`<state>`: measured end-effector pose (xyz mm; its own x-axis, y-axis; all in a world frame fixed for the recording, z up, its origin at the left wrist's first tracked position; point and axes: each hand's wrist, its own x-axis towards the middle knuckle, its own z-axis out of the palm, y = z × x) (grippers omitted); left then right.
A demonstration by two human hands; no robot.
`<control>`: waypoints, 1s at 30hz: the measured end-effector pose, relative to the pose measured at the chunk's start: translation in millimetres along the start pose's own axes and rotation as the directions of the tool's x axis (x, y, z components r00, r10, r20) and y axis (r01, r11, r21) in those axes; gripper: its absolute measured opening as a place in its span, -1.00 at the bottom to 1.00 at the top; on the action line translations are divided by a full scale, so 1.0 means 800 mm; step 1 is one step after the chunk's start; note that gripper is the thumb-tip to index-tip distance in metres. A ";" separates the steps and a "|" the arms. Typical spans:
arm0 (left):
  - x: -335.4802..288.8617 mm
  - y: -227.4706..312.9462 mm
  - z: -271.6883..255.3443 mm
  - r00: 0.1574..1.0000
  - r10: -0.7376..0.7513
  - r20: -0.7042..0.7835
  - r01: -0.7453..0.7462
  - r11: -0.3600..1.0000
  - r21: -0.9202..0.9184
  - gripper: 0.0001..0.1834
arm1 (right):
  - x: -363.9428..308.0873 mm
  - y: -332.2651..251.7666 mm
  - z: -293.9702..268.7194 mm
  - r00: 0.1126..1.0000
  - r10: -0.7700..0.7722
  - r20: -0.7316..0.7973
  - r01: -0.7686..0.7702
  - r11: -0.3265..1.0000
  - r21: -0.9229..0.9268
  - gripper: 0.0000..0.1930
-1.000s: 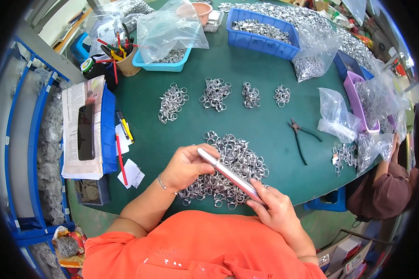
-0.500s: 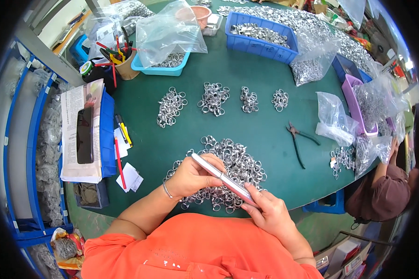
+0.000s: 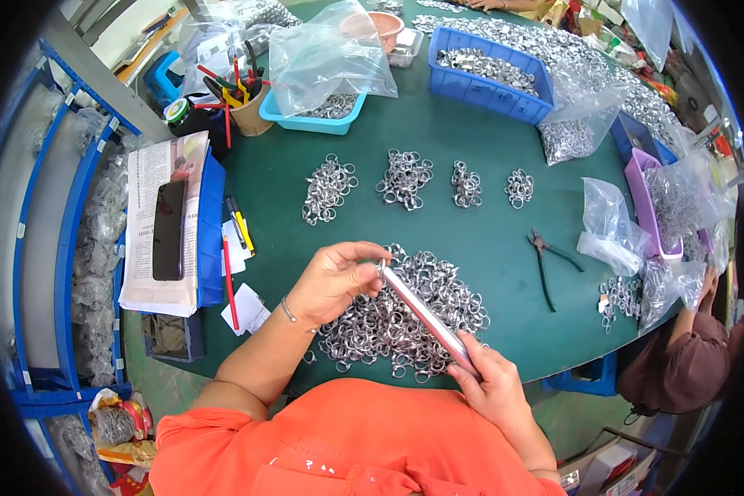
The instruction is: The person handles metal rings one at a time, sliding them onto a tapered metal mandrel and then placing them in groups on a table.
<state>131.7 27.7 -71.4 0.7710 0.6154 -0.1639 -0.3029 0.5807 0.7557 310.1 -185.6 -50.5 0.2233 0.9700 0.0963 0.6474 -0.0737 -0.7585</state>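
Observation:
My right hand [image 3: 492,376] is closed round the lower end of a tapered, silvery-pink ring mandrel [image 3: 426,314], which slants up to the left. At its upper tip my left hand [image 3: 335,281] pinches a small metal ring [image 3: 382,265], partly hidden by the fingers. Just beneath both hands lies a large heap of silver rings [image 3: 405,331] on the green table. Beyond it, in a row, are four smaller groups: a long pile [image 3: 329,190], a wider pile [image 3: 405,178], a narrow pile [image 3: 466,183] and a small pile [image 3: 519,188].
Green-handled pliers [image 3: 546,269] lie to the right, near a plastic bag [image 3: 608,223] and a purple basket [image 3: 641,198]. Blue bins [image 3: 492,87] of metal parts stand at the back. At left, a phone [image 3: 169,231] rests on newspaper. Another person's sleeve [image 3: 674,364] shows at right.
My left hand has slid up the mandrel to its upper tip, where a ring now shows between the fingers. The right hand keeps its grip. The whole view has shifted slightly.

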 end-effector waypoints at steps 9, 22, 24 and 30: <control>-0.001 -0.012 0.003 0.990 0.008 0.141 -0.014 0.999 0.043 -0.66 | 0.008 -0.002 -0.001 0.997 -0.068 0.048 0.072 0.995 -0.074 -0.50; -0.005 -0.035 0.018 0.954 0.035 0.297 -0.152 0.912 0.381 -0.69 | 0.014 -0.003 0.000 0.991 -0.102 0.081 0.110 0.989 -0.097 -0.49; -0.005 -0.035 0.018 0.954 0.037 0.299 -0.157 0.907 0.391 -0.69 | 0.015 -0.003 0.000 0.993 -0.092 0.080 0.100 0.990 -0.098 -0.49; -0.005 -0.037 0.016 0.953 0.032 0.303 -0.154 0.908 0.390 -0.68 | 0.016 -0.004 -0.003 0.992 -0.076 0.099 0.088 0.989 -0.119 -0.50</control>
<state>144.9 1.2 -84.5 0.8943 0.4434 0.0597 -0.1753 0.2246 0.9586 312.6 -173.7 -45.7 0.1003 0.9909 0.0898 0.7468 -0.0153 -0.6649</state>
